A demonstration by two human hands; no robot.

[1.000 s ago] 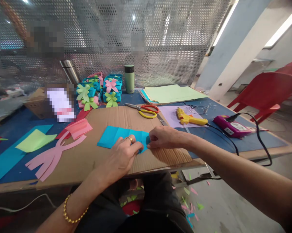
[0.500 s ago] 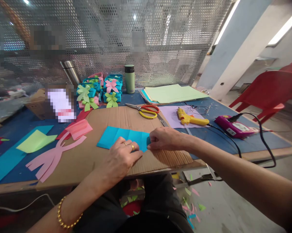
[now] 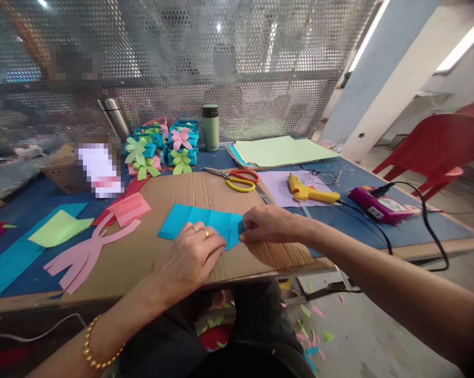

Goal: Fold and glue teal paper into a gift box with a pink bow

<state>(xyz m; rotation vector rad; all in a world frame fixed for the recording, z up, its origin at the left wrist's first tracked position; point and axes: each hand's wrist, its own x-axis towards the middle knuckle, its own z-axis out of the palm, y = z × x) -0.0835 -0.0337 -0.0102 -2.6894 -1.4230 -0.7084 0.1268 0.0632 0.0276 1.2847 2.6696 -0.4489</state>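
A creased strip of blue paper (image 3: 199,216) lies on the corrugated cardboard sheet (image 3: 142,262), with several fold lines across it. Over its lower middle edge rests my left hand (image 3: 195,254), ringed fingers laid on the paper and thumb alongside. At the strip's right end my right hand (image 3: 266,224) is closed in a pinch on the paper's edge; its fingertips are partly hidden. Beyond the paper lie the red and yellow handled scissors (image 3: 243,181), and a cutter blade (image 3: 264,196) shows just above my right hand.
A yellow glue gun (image 3: 310,193) lies on lilac paper, its cord running to a purple power box (image 3: 379,205). Pink cut paper (image 3: 89,249) and a blue strip (image 3: 20,262) lie left. Paper-flower boxes (image 3: 182,147), a green flask (image 3: 210,128) and stacked sheets (image 3: 280,152) stand behind.
My left hand has slid slightly left along the blue paper, uncovering more of the strip and a crease near its right end. My right hand keeps its place.
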